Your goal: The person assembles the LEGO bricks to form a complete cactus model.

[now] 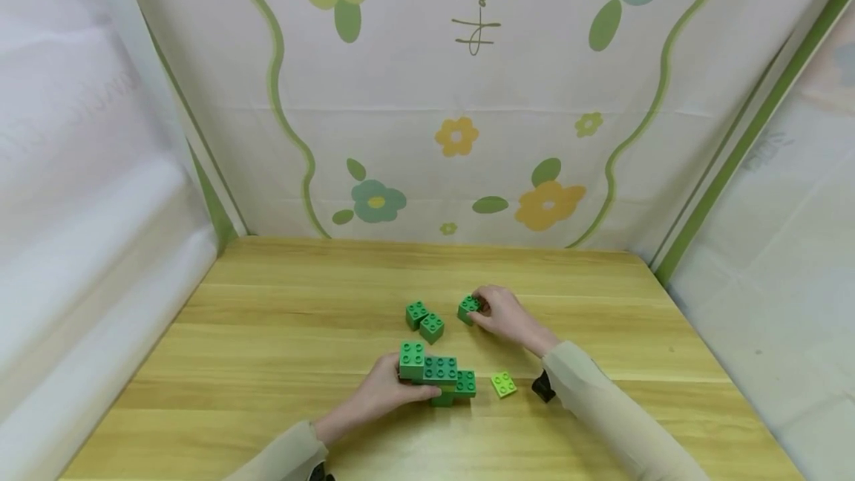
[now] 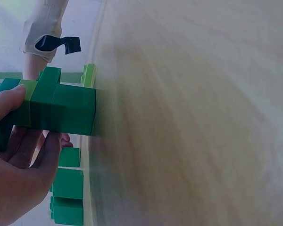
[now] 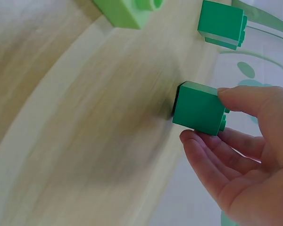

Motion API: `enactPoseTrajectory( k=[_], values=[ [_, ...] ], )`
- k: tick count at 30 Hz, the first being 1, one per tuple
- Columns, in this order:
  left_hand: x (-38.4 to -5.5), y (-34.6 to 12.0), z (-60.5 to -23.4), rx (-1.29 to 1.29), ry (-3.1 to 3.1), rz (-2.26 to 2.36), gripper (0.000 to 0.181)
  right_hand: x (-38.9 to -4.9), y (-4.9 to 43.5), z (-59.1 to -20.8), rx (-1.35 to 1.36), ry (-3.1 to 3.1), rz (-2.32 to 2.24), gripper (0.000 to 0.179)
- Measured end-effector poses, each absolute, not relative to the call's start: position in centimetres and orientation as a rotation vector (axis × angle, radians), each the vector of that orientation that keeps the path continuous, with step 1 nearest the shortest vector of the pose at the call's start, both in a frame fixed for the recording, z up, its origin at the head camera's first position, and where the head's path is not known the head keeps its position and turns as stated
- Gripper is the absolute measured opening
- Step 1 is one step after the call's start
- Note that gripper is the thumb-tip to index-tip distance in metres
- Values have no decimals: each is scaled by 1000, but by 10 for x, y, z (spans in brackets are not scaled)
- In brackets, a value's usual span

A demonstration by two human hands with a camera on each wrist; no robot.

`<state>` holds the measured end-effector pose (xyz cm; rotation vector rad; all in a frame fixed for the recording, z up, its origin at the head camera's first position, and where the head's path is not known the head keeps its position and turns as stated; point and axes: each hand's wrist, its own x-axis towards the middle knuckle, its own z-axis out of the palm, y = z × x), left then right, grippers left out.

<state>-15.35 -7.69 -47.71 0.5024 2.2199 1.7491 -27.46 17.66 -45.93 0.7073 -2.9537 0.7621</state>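
Observation:
In the head view my left hand [image 1: 384, 390] grips a stack of joined green building bricks [image 1: 440, 369] near the front middle of the table. A lighter green layer [image 2: 26, 103] shows within this stack in the left wrist view. Farther back, my right hand [image 1: 505, 315] pinches a single green brick [image 1: 468, 308] between thumb and fingers, its studs facing up. In the right wrist view that brick [image 3: 198, 109] is tilted, one edge at the tabletop; whether it is fully lifted I cannot tell.
Two loose green bricks, one [image 1: 416, 314] slightly behind the other [image 1: 432, 326], stand left of my right hand. A flat lime-green brick [image 1: 504, 384] lies right of the stack. The wooden table [image 1: 267, 332] is bordered by a white flowered cloth [image 1: 414, 110] at the back and sides.

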Motion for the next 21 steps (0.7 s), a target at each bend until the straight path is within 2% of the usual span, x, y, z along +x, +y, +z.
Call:
enactPoseTrajectory(
  k=[21],
  values=[
    [-153, -76, -479, 499, 2230, 1750, 44, -223, 190, -436, 860, -2768, 796, 31]
  ],
)
